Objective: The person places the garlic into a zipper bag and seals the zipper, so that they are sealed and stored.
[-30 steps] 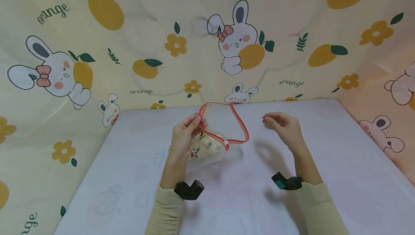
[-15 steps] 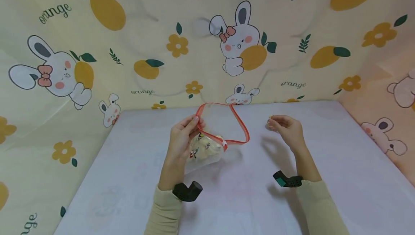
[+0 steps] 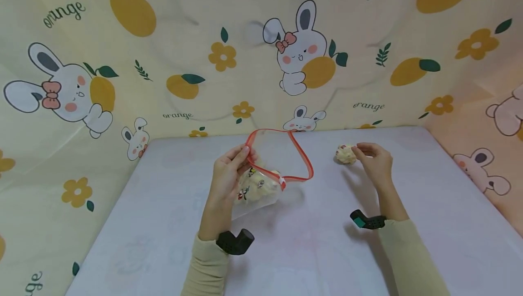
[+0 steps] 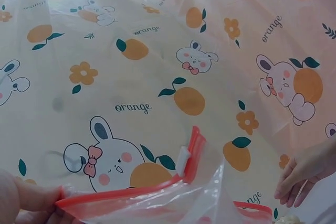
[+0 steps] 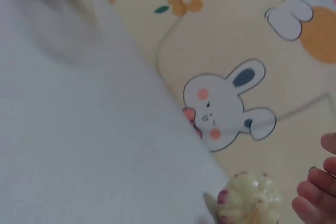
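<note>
My left hand point(image 3: 229, 171) pinches the red zip edge of a clear zip bag point(image 3: 255, 203) near the table's middle. The bag's mouth stands wide, ringed by its red zip strip point(image 3: 304, 155) with a white slider point(image 4: 183, 161). Pale lumps and small printed figures show through the bag's side. At the back right a garlic bulb point(image 3: 345, 154), cream with purple patches, sits on the table. My right hand point(image 3: 376, 164) is just right of it. In the right wrist view, a gap shows between the fingers point(image 5: 315, 195) and the bulb point(image 5: 252, 200).
The white table point(image 3: 163, 223) reaches back to a cream cloth wall point(image 3: 245, 60) printed with rabbits and oranges. Another side of the cloth point(image 3: 482, 128) runs along the table's right. Each wrist wears a black camera, such as the left one point(image 3: 235, 241).
My right hand has moved to the right, and the garlic bulb beside its fingertips has come into view. My left hand stays at the bag's edge with little movement.
</note>
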Available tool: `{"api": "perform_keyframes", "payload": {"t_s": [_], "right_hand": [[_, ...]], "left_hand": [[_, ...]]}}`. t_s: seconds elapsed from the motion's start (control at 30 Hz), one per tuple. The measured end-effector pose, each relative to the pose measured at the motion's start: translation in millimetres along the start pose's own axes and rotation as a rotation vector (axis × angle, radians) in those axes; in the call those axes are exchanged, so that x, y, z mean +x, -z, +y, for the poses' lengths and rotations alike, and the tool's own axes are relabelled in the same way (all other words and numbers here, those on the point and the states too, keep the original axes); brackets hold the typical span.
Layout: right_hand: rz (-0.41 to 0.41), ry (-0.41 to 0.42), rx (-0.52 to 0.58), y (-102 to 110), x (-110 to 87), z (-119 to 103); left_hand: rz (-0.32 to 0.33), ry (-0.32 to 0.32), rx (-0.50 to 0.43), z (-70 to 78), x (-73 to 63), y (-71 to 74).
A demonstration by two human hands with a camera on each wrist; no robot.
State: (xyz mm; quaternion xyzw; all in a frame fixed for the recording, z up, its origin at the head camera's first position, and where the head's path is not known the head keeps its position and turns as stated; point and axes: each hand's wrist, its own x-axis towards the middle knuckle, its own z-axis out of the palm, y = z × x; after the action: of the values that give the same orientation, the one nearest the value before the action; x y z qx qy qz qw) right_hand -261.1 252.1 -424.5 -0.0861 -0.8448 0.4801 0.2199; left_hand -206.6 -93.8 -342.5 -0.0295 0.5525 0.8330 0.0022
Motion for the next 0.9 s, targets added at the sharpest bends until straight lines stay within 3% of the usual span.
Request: {"api": "perform_keyframes", "payload": {"t_s": [0.37, 0.9], "right_hand": [[-0.03, -0.11, -0.065, -2, 8.5, 11], [-0.206, -0.22, -0.047, -13, 19.4, 26]], "left_hand": [[-0.004, 0.004, -0.005, -1.9, 0.5, -0.8], [0.0, 0.012, -0.011, -1.8, 0.0, -2.1]]}}
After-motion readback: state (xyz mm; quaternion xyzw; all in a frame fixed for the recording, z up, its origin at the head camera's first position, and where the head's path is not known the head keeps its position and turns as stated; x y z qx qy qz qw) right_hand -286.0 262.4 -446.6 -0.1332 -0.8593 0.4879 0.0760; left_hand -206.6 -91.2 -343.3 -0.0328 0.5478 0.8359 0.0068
